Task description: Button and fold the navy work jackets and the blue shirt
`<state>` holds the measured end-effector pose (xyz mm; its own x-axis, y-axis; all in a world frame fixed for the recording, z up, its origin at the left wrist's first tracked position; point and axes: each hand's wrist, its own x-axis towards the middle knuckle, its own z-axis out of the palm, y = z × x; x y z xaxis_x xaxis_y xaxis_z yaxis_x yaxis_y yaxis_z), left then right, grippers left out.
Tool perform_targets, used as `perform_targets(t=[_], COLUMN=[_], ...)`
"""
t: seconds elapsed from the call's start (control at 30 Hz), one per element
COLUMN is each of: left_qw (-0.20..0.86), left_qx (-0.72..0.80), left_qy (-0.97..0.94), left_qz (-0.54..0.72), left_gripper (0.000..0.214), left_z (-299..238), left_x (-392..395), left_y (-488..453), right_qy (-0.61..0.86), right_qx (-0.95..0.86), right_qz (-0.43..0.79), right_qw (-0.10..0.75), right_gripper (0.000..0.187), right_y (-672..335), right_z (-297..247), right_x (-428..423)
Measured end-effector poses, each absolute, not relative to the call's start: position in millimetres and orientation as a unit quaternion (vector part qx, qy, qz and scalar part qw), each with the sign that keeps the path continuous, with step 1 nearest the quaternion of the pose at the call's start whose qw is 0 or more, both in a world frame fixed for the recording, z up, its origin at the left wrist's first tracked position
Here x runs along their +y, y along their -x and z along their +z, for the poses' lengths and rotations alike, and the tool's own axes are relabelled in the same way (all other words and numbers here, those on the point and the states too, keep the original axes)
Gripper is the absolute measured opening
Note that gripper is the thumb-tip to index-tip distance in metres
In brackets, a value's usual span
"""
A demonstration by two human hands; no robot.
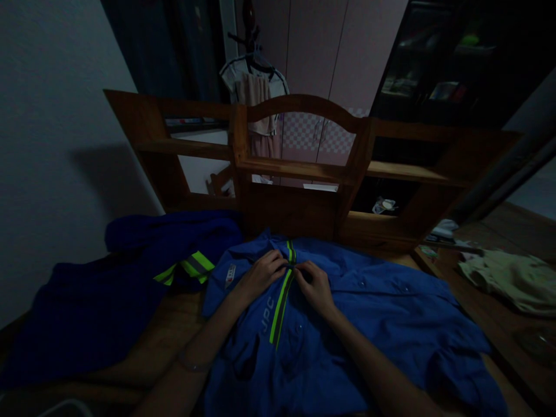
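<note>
So it's a blue work shirt [356, 324] laid front-up on a bare wooden surface [174, 324], right in front of the person and just short of a wooden headboard [304, 168] with shelves in it. Both hands are up at the top of the front opening. The left hand [264, 272] has its fingers curled and pinching the fabric edge on its side of the neon stripe [280, 310], and the right hand [315, 284] pinches the other edge, fingertips almost meeting the left's.

Progress-wise, my read is that the front below the hands is already closed, since the stripe runs down in one clean line, though it's too dark to pick out buttons there. The bit near the collar [313, 246] is what's being worked on. Nothing looks folded: the body lies flat and the sleeve side spreads out wide to the right.

The collar points away from the person, toward the headboard, hem toward them, so the long axis runs near-to-far, tilted slightly.

A darker blue garment [87, 301] with a reflective band lies to the left, and a beige cloth [508, 278] is well off to the right
</note>
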<state>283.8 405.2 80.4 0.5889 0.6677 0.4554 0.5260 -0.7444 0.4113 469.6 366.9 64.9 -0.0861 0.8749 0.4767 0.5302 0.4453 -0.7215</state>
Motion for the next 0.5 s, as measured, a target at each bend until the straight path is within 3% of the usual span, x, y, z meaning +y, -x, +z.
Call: perform_targets(t=[0.5], left_qw=[0.067], left_qx=[0.350], left_qy=[-0.894], left_qz=[0.272], left_gripper=[0.011], left_z=[79.1], left_x=[404.4], left_y=[-289.3], right_qy=[0.486], right_qx=[-0.714], right_qz=[0.173], right_qw=[0.474], right_gripper=[0.017], right_y=[-472.6], right_z=[57.5], right_x=[369.9])
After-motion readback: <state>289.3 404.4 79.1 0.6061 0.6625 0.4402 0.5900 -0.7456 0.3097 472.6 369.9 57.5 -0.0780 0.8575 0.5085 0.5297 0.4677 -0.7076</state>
